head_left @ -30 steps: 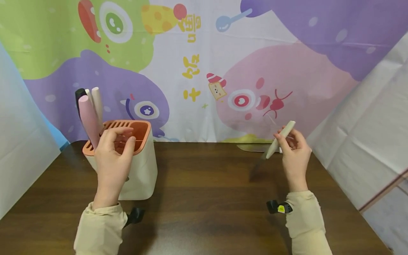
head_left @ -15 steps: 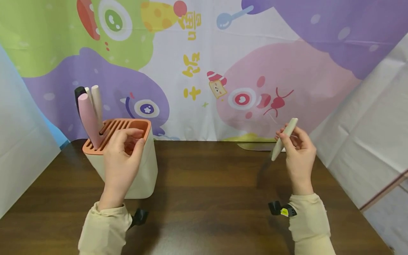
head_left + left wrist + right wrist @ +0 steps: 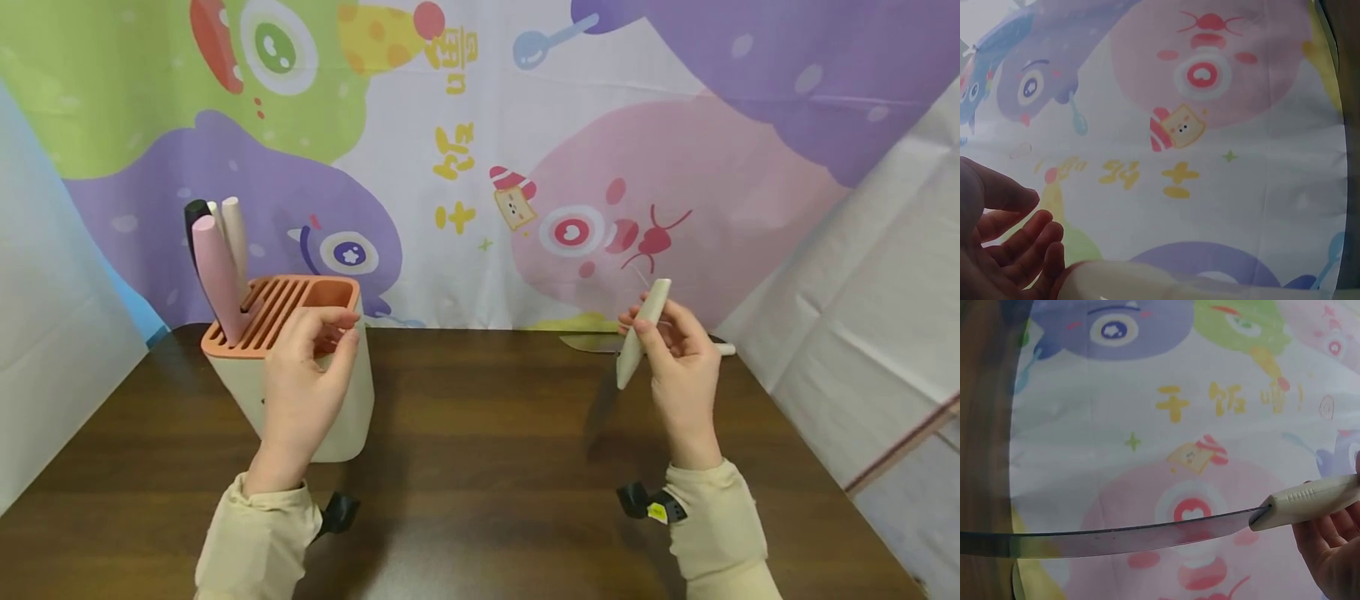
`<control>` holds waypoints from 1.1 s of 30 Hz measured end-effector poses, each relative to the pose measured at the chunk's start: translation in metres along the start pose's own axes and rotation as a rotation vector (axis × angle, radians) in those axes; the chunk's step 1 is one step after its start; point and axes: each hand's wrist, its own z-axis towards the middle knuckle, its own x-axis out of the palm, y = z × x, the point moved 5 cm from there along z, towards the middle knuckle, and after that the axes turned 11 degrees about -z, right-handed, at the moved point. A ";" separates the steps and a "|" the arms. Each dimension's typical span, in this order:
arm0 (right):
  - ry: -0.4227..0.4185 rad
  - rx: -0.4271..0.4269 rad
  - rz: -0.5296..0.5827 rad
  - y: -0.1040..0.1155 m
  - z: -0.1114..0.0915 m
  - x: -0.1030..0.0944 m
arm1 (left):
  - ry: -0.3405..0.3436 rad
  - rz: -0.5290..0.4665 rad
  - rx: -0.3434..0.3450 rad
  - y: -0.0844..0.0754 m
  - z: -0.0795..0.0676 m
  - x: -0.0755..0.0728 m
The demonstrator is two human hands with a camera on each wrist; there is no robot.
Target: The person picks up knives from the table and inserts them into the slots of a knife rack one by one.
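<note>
My right hand (image 3: 686, 379) grips a knife by its cream handle (image 3: 642, 333), above the right side of the table. In the right wrist view its long blade (image 3: 1129, 540) stretches away from the fingers; in the head view the blade points down and looks dim. My left hand (image 3: 309, 392) is in front of the cream knife block (image 3: 341, 429) with the orange slotted top (image 3: 273, 312). Its fingers are loosely bent, the thumb apart from them, and they hold nothing. The left wrist view shows this same hand (image 3: 1013, 237) beside the block's pale edge (image 3: 1129, 281).
Several knives stand in the block's left slots, among them a pink handle (image 3: 217, 271) and a black handle (image 3: 197, 215). Behind my right hand a second knife (image 3: 588, 342) lies along the table's back edge. A printed cloth (image 3: 450, 275) hangs behind the brown table (image 3: 480, 467).
My left hand has moved right across the front of the block, away from the standing knives. My right hand shifted slightly right, then back left, still gripping the knife.
</note>
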 end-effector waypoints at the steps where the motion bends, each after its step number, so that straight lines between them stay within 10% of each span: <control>1: 0.008 0.000 0.004 0.001 -0.001 0.002 | 0.005 -0.006 0.013 -0.001 0.000 0.001; 33: 0.189 0.043 -0.084 0.019 -0.030 0.044 | 0.220 -0.032 0.086 -0.014 -0.017 0.044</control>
